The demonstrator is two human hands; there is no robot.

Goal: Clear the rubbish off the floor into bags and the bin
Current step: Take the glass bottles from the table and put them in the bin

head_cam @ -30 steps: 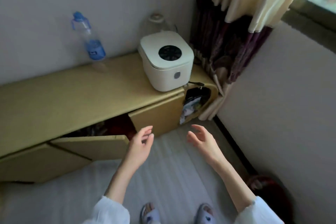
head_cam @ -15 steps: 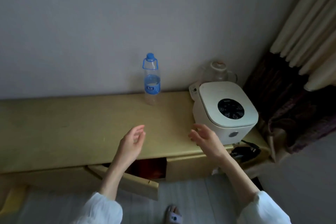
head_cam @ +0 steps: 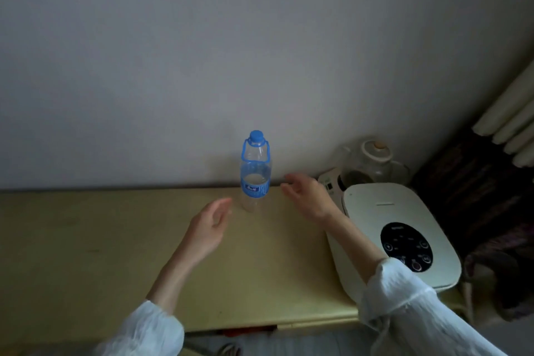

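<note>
A clear plastic bottle (head_cam: 255, 170) with a blue cap, blue carry strap and blue label stands upright on the yellow cabinet top (head_cam: 101, 243), close to the wall. My left hand (head_cam: 209, 228) hovers over the cabinet just left of and below the bottle, fingers relaxed, holding nothing. My right hand (head_cam: 307, 195) is stretched out just right of the bottle, fingers loosely spread, a small gap from it. Neither hand touches the bottle.
A white rice cooker (head_cam: 396, 234) with a black control panel sits at the cabinet's right end. Behind it stands a glass kettle (head_cam: 372, 159) on a base. Dark and cream curtains (head_cam: 479, 182) hang at far right. A grey wall is behind everything.
The view has moved closer and up from the floor to the cabinet top. Both hands have reached forward, from the cabinet's front edge to either side of the bottle.
</note>
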